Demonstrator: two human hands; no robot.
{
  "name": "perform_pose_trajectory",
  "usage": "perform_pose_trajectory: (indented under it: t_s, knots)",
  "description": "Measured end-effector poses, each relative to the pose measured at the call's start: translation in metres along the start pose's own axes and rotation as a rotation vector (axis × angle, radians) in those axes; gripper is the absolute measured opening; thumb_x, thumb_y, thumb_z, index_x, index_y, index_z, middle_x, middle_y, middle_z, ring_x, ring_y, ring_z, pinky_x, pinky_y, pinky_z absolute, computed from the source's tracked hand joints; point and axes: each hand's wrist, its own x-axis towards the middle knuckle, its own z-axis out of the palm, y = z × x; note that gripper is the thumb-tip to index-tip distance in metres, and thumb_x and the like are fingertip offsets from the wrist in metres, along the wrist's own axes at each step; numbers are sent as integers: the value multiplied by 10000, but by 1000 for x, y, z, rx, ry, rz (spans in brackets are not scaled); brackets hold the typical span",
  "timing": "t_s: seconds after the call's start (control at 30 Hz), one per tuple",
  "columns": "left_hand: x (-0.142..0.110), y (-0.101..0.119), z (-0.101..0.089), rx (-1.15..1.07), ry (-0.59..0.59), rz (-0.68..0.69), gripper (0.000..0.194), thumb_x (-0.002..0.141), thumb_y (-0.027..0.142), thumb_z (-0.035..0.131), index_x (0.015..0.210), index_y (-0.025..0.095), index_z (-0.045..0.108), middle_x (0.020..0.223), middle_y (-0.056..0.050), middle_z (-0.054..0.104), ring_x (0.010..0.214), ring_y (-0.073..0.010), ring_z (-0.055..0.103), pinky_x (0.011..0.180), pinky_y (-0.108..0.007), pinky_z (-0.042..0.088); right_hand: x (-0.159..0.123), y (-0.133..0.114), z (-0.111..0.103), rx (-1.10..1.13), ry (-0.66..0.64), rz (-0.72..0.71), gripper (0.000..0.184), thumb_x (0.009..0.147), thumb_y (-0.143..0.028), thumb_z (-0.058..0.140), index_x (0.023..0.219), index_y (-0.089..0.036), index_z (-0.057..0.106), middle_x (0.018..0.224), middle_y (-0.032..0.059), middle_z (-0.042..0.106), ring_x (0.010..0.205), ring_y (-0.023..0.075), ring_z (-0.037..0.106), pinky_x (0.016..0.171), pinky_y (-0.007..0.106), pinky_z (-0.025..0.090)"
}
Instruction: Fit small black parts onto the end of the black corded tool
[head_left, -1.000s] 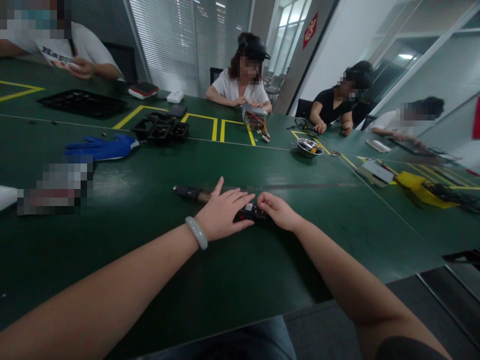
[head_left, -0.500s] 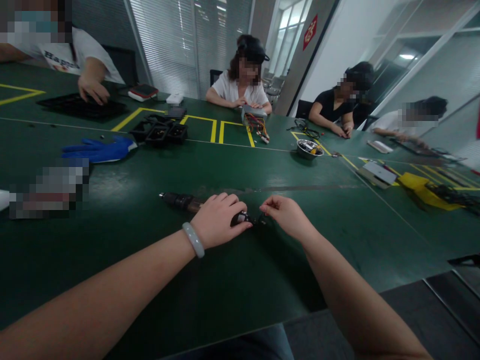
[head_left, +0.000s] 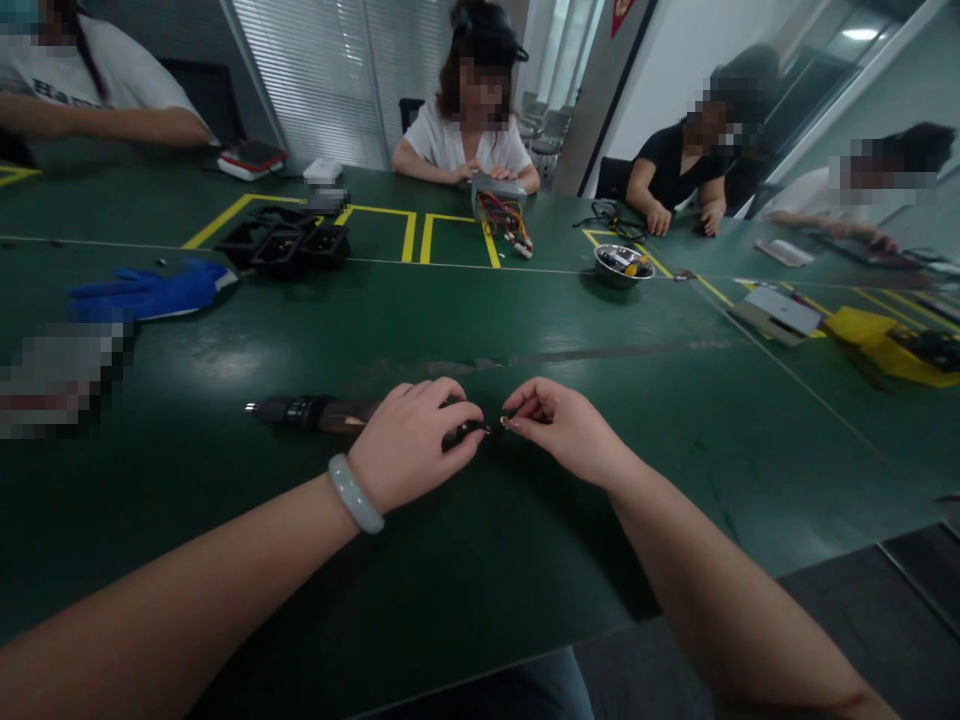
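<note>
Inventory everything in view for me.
Cylindrical tool: one, black, centre
Small piece: one, metallic, centre
Glove: one, blue, left
Openwork parts: several, black, left
Small box: one, white, far left
Low case: one, red-black, far left
Wired box: one, grey, far centre
Bowl: one, silver, right
Cable: count unclear, black, behind bowl
Flat case: one, pale, right
Container: one, yellow, right edge
Table: one, green, underneath
People: four, white or black tops, across table
Bracelet: one, pale, left wrist
Left hand: one, bare, around tool
Right hand: one, bare, holding piece

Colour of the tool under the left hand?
The tool is mostly black where visible, with a brownish section and silvery tip; best in head view.
</note>
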Motion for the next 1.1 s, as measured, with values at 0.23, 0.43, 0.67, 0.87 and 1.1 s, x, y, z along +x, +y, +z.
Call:
perform_pose_trajectory:
  t_s: [0.23, 0.43, 0.67, 0.87, 1.1]
  knots:
    - [0, 0, 4, -12, -12, 9, 271, 877, 450, 529, 1044, 288, 669, 1058, -37, 579, 948, -218, 549, 839, -418, 410, -8, -11, 0, -153, -64, 68, 165, 806, -248, 634, 960, -211, 585, 759, -19, 629, 664, 109, 582, 582, 240, 410]
    - [3, 1, 5, -27, -51, 62, 238, 895, 401, 512, 971, 245, 676, 1021, -39, 582, 967, -213, 540, 894, -416, 401, -8, -11, 3, -252, -68, 61, 147, 817, -237, 631, 958, -223, 595, 750, -31, 622, 651, 101, 568, 567, 238, 386]
    - [3, 1, 3, -38, -83, 42, 236, 907, 397, 495, 1023, 272, 659, 997, -20, 586, 923, -194, 546, 838, -390, 401, -3, -6, 6, -277, -44, 46, 179, 833, -219, 619, 1012, -234, 617, 783, -22, 626, 667, 101, 567, 580, 239, 393]
    - [2, 4, 3, 21, -84, 46, 270, 921, 386, 451, 1025, 253, 661, 972, -43, 578, 894, -204, 538, 796, -384, 398, -3, -5, 7, -274, -53, -15, 167, 849, -195, 589, 999, -241, 645, 828, -11, 635, 706, 107, 566, 625, 245, 415]
    - [2, 6, 8, 18, -42, 10, 272, 920, 377, 439, 964, 228, 662, 950, -43, 584, 866, -203, 549, 791, -385, 407, -5, -10, 15, -391, 30, -142, 162, 873, -174, 526, 948, -218, 663, 910, 11, 605, 781, 107, 549, 720, 255, 417]
